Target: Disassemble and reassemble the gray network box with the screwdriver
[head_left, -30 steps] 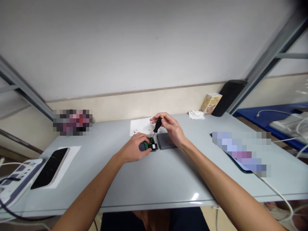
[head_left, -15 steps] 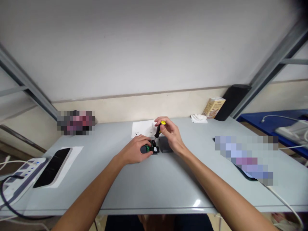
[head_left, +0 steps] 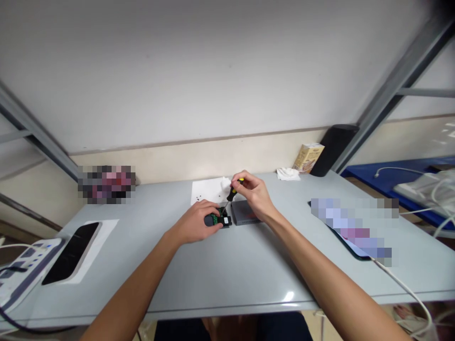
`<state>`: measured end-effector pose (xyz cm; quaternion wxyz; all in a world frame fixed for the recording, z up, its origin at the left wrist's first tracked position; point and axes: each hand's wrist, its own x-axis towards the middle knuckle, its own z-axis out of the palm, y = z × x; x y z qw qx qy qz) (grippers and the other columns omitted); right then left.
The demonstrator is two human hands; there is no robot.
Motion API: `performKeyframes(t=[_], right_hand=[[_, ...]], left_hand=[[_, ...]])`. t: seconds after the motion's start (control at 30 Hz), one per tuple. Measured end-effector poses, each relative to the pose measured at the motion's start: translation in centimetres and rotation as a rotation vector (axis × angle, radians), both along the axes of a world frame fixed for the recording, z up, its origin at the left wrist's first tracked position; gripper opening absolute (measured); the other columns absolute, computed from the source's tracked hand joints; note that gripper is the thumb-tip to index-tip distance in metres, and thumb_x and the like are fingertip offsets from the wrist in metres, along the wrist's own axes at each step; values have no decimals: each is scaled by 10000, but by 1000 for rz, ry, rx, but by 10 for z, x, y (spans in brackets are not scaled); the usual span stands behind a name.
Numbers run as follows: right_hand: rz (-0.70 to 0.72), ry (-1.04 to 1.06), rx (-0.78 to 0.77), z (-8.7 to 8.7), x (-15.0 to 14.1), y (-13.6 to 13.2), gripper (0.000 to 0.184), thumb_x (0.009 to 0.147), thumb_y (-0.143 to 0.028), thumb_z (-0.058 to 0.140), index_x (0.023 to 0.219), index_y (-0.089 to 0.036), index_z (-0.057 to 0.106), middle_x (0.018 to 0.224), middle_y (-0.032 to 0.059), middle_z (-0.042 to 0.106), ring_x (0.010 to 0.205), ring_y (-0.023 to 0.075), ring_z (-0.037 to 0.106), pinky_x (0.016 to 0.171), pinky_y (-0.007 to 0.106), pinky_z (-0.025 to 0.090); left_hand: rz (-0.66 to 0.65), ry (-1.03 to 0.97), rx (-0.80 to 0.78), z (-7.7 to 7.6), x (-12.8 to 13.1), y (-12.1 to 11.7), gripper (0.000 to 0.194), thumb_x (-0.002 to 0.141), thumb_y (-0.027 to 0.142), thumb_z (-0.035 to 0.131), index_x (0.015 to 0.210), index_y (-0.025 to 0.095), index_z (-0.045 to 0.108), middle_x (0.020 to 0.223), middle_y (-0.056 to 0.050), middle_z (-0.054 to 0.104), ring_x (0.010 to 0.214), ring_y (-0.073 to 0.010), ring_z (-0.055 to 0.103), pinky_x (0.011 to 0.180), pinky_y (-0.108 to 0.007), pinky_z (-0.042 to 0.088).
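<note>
My right hand (head_left: 253,192) is closed around a black and yellow screwdriver (head_left: 232,192), its shaft slanting down to the left. The tip meets a small green circuit board (head_left: 215,219) with black parts on it. Around the board's left side curls my left hand (head_left: 199,221), thumb and fingers pressing on its edges against the table. Just right of the board is a flat dark grey case (head_left: 245,215), partly covered by my right hand. A white paper sheet (head_left: 209,190) behind them carries several tiny dark pieces that look like screws.
A phone (head_left: 73,253) and a white power strip (head_left: 28,272) lie on the left. At the back right stand a small carton (head_left: 308,158), a black cylinder (head_left: 336,149) and a crumpled tissue (head_left: 288,174). A blurred-out device (head_left: 350,232) with a white cable lies right.
The screwdriver's handle has tilted and my right fingers have shifted around it. My left hand keeps its hold on the board. The whole view has swayed slightly.
</note>
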<state>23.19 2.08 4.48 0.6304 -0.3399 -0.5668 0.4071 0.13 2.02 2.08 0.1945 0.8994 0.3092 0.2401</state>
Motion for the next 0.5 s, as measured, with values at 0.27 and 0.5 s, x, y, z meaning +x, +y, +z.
performKeyframes(t=[0.27, 0.5], right_hand=[[51, -7, 55, -1, -2, -2, 250, 928, -490, 693, 952, -243, 726, 1051, 57, 701, 1056, 228, 654, 939, 385, 497], [135, -36, -6, 5, 5, -2, 236, 903, -424, 709, 1062, -250, 725, 1012, 48, 698, 949, 210, 644, 856, 368, 492]], left_hand=[[-4, -58, -68, -7, 0, 2, 124, 855, 289, 772, 901, 241, 668, 1249, -71, 722, 1185, -281, 651, 1104, -499, 470], [-10, -162, -122, -17, 0, 6, 180, 829, 277, 793, 871, 235, 623, 1251, -84, 714, 1191, -279, 636, 1112, -509, 446]])
